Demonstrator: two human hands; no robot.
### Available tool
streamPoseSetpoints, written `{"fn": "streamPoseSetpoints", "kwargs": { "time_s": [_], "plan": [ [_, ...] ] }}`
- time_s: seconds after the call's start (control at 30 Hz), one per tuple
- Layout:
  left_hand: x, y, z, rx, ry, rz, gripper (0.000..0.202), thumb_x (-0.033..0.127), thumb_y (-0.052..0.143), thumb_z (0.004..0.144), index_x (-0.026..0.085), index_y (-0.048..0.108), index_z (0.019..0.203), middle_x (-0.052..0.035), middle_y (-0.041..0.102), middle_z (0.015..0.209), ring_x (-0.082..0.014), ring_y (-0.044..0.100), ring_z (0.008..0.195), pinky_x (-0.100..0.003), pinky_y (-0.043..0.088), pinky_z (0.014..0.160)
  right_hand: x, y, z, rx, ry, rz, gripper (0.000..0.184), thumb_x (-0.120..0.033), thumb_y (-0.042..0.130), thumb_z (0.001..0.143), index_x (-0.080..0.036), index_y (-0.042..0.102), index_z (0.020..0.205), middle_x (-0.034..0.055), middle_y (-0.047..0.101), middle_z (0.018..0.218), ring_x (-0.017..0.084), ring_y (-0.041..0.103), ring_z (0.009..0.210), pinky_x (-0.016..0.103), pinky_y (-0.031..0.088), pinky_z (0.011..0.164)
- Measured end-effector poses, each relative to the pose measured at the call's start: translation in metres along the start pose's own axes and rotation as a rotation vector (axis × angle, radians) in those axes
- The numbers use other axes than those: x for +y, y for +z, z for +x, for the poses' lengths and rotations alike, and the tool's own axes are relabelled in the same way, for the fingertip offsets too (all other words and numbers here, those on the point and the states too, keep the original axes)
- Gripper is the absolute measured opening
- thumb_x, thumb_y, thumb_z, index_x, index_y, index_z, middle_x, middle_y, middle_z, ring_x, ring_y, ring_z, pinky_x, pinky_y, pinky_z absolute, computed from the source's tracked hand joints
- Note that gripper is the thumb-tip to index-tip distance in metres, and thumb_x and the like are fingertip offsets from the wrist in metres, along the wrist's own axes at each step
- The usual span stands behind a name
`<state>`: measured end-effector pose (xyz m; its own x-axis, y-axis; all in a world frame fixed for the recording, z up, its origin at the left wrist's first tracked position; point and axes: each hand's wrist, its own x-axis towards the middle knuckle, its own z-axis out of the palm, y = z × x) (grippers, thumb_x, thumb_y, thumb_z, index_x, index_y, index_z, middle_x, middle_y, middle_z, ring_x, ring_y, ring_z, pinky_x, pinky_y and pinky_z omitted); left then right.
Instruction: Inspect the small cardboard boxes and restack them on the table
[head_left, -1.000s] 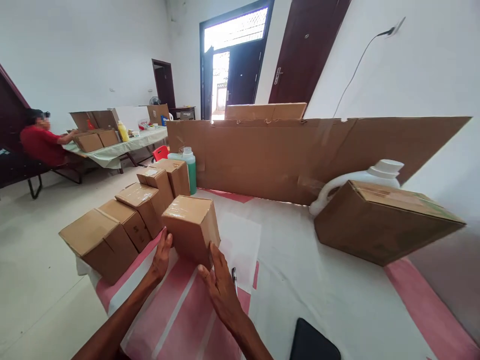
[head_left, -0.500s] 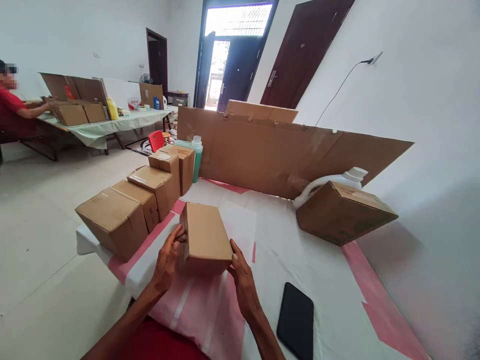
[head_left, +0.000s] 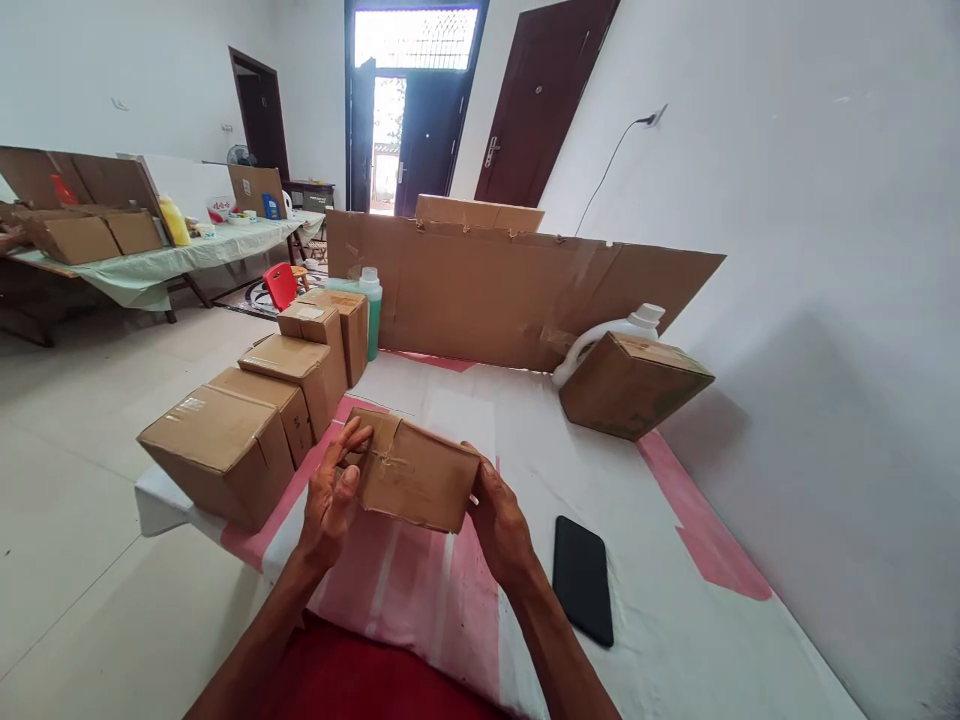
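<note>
Head view, brown oblong cardboard carton: I see it left of the flat black phone, long axis running hand to hand.
Left hand: fingers hold the end away from the phone.
Right hand: fingers hold the phone-side end; neither hand is nearer.

Box is being held between left hand and right hand, lower centre; box row is standing left, phone lying lower right, cardboard panel standing behind.
</note>
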<state>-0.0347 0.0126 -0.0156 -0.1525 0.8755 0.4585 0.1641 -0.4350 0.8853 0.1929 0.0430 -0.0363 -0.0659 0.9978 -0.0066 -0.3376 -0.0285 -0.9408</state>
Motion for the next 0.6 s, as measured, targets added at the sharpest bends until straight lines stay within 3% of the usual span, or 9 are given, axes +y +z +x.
{"fn": "streamPoseSetpoints", "kwargs": {
  "time_s": [0.17, 0.33, 0.5, 0.6],
  "plan": [
    [-0.005, -0.003, 0.011, -0.074, -0.007, -0.043, 0.068, 0.059, 0.05, 0.098, 0.022, 0.044, 0.155, -0.0129, 0.052, 0.155, -0.0336, 0.047, 0.143, -0.046, 0.036, 0.119, -0.008, 0.006, 0.014, -0.04, -0.05, -0.015, 0.051, -0.061, 0.049, 0.098, -0.033, 0.064, 0.138, 0.0038, 0.063, 0.146, 0.029, 0.062, 0.121, 0.041, 0.056, 0.09],
    [-0.025, 0.002, 0.036, -0.103, 0.065, 0.112, 0.064, 0.057, 0.051, 0.098, 0.025, 0.047, 0.154, -0.0111, 0.048, 0.158, -0.0337, 0.041, 0.147, -0.049, 0.031, 0.123, -0.008, 0.01, 0.046, -0.128, -0.054, 0.011, 0.05, -0.059, 0.047, 0.1, -0.037, 0.058, 0.144, -0.0001, 0.056, 0.152, 0.027, 0.061, 0.122, 0.039, 0.055, 0.088],
    [-0.059, 0.003, 0.059, -0.01, 0.0, 0.231, 0.065, 0.062, 0.044, 0.099, 0.025, 0.046, 0.153, -0.0095, 0.05, 0.156, -0.0294, 0.035, 0.152, -0.048, 0.024, 0.127, 0.022, 0.008, 0.081, -0.197, 0.045, -0.098, 0.061, -0.072, 0.04, 0.097, -0.036, 0.059, 0.142, 0.0026, 0.058, 0.15, 0.028, 0.057, 0.127, 0.039, 0.053, 0.091],
    [-0.082, -0.004, 0.063, 0.072, -0.089, 0.258, 0.07, 0.066, 0.042, 0.098, 0.024, 0.044, 0.154, -0.0103, 0.05, 0.156, -0.0278, 0.036, 0.152, -0.045, 0.027, 0.127, 0.051, 0.01, 0.091, -0.229, 0.096, -0.16, 0.074, -0.079, 0.042, 0.092, -0.035, 0.05, 0.151, 0.0056, 0.043, 0.163, 0.032, 0.046, 0.142, 0.048, 0.048, 0.104]
  ]
}}
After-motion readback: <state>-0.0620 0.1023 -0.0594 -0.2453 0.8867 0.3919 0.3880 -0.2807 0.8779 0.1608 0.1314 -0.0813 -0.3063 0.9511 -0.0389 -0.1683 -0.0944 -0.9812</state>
